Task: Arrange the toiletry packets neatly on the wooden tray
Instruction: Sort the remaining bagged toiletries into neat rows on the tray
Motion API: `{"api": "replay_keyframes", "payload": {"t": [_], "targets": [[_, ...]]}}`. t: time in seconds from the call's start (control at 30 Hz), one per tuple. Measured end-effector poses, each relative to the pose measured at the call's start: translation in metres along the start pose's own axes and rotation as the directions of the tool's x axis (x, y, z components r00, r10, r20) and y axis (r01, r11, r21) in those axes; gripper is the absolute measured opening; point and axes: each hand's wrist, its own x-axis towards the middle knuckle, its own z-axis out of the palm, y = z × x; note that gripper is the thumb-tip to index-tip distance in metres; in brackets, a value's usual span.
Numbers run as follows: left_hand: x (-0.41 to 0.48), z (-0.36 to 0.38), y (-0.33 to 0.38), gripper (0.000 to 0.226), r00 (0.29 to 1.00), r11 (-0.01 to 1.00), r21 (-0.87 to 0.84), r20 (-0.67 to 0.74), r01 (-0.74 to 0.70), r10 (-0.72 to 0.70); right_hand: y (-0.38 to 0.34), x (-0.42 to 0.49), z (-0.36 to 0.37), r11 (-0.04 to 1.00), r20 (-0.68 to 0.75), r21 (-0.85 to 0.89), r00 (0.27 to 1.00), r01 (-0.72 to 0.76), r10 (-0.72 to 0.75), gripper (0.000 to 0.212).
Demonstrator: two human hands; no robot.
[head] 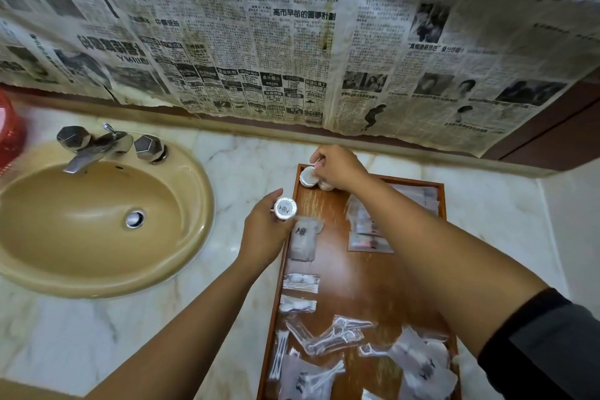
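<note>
Placing small round containers at the far left corner of the wooden tray [383, 286], which sits on the marble table [246, 159] just right of the tan sink [97, 221].

Right hand [337, 169]: fingers curled over two pale round containers [307, 177] standing in that corner; something thin and white is pinched at the fingertips, identity unclear. Left hand [263, 237]: closed around a silver-lidded round jar [285, 208] with a dark emblem on the lid, held just over the tray's left rim.

Tray contents: a white sachet [303, 240] with the same emblem, near the left rim; two cotton-bud packets [300, 282] below it; clear-wrapped items [337, 334] lying askew at the near end; flat packets [367, 230] partly under the right forearm.

Judgement on the step: set the jar down beside the two containers, touching or just apart, lid emblem up, in line with the tray's far edge. Lower it straight so the neighbours are not knocked. The near-end packets then need squaring to the rim.

Limits: the right forearm hides much of the tray's right half. The near edge of the tray is cut off by the frame. Whether the right hand grips the containers or merely rests on them cannot be told. Packet print is unreadable.
</note>
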Motion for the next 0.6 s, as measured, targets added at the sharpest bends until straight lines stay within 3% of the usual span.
{"api": "replay_keyframes", "payload": {"t": [0.3,0.47,0.6], "targets": [[0.004,0.001,-0.004,0.043,0.998,0.999,0.024,-0.054,-0.023,0.024,0.004,0.012,0.001,0.969,-0.069,-0.237,0.994,0.062,-0.08,0.014],[0.013,0.005,-0.003,0.044,0.994,0.998,0.025,-0.091,-0.056,0.058,0.018,0.004,0.006,0.984,-0.119,-0.138,0.984,0.113,-0.129,0.018],[0.023,0.011,0.002,0.042,0.992,0.995,0.044,-0.083,-0.092,0.095,0.037,-0.012,0.0,0.992,-0.259,0.011,0.959,0.123,-0.116,0.016]]}}
